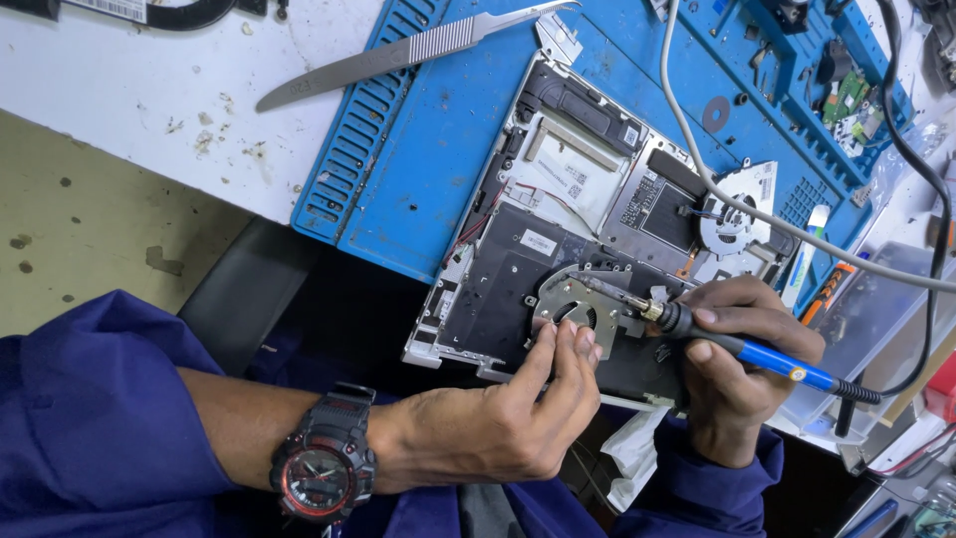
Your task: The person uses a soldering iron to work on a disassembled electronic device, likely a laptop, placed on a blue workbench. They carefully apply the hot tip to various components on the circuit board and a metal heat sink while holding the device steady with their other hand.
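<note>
Item: opened laptop chassis (558,249), underside up, lying tilted on a blue work mat (418,169) that rests on a white tabletop (129,90). The near corner of the chassis overhangs the mat's edge, above the person's lap.

Left hand (498,423): fingertips (568,344) pressed on a grey metal fan bracket (583,304) at the chassis's near edge. Grip together, pinching the bracket's rim. Dark wristwatch with red trim (324,463) on the wrist; blue sleeve (90,418) pushed back on the forearm.

Right hand (742,364): grip clamped around a soldering iron (737,349) with a blue handle, held like a pen. Its thin metal tip (602,289) lies across the bracket, just beside the left fingertips. A black cord (921,199) runs from the handle's rear up along the right edge.

Inside chassis: dark board cover, silver shield plates, a round cooling fan (732,214) at the far end.

Surroundings: grey cable (727,194) crossing the fan; long metal tweezers (398,55) lying half on the mat, half on the tabletop; small green circuit boards (848,100) in the mat's tray slots, well apart from the hands; clear plastic box (876,299) at right; crumpled white cloth (637,453) below the chassis.
</note>
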